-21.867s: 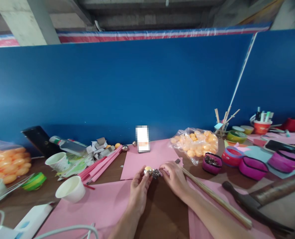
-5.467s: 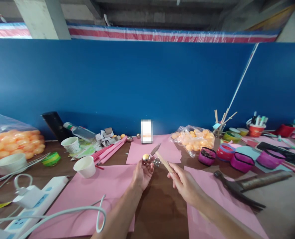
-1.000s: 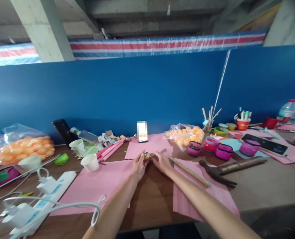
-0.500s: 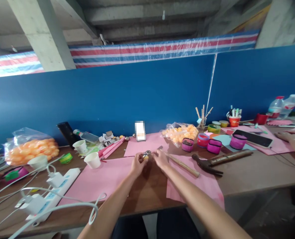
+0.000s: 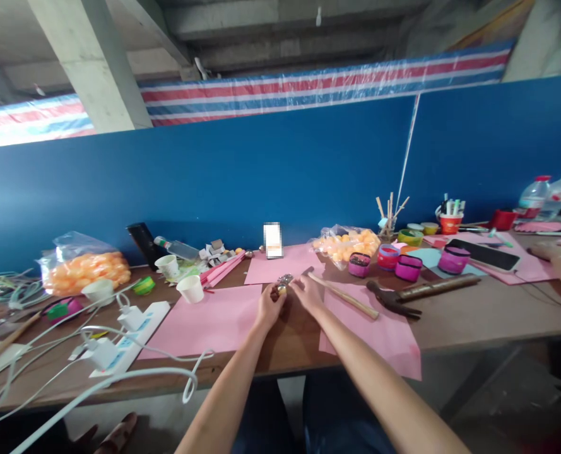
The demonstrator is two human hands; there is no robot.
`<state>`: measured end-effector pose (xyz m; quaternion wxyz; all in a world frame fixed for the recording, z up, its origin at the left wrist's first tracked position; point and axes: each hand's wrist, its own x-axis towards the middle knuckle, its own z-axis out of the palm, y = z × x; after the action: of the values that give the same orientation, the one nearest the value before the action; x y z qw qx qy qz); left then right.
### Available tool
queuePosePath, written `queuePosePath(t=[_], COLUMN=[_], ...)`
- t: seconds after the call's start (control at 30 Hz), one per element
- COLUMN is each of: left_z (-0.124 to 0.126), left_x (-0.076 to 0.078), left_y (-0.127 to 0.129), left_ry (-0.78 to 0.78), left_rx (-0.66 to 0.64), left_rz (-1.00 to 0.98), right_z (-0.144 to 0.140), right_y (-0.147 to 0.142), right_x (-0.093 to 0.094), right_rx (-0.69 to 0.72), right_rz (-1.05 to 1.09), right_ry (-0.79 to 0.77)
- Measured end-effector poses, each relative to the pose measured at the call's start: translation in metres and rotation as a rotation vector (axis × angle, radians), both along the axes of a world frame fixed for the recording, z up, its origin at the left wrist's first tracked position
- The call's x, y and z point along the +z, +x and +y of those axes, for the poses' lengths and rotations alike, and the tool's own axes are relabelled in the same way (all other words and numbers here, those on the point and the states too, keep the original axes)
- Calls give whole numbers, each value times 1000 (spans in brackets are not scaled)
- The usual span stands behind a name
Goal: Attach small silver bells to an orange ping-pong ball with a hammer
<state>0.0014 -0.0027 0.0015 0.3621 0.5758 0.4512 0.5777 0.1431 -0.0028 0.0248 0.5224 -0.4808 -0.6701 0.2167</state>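
Silvery metal cluster sits gripped at the fingertips of the nearer left hand, over the brown counter, just left of the right hand, whose fingers point toward it, any pinch too small to tell.

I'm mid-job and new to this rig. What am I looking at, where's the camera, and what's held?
There is no machine, just a person's bare hands. Every picture comes from one head-worn camera looking forward and down. The left hand holds a small silver-and-yellow piece; the right hand is beside it, its grip too small to make out. On the table are pink sheets; to the right, a wooden-handled tool and claw hammer; to the left, a white cup and power strip.
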Motion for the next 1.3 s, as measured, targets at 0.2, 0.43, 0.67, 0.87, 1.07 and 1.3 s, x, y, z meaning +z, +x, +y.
queuePosePath(t=[0.2, 0.43, 0.67, 0.87, 1.07, 1.3], left_z=[-1, -1, -3, -3, -4, 1], left_x=[-1, 1, 4, 3, 5, -3], left_y=[0, 1, 2, 0, 0, -2], left_ry=[11, 6, 5, 35, 70, 67], left_rx=[-22, 15, 21, -1, 2, 1], left_rz=[12, -57, -31, -44, 24, -19], right_z=[-2, -3, -7, -7, -5, -8], right_y=[2, 3, 4, 3, 3, 3], right_x=[2, 2, 7, 8, 6, 9], right_rx=[46, 89, 109, 127, 177, 223], right_rz=[-8, -5, -7, -16, -9, 3], right_ry=[-18, -15, -7, -13, -37, -22])
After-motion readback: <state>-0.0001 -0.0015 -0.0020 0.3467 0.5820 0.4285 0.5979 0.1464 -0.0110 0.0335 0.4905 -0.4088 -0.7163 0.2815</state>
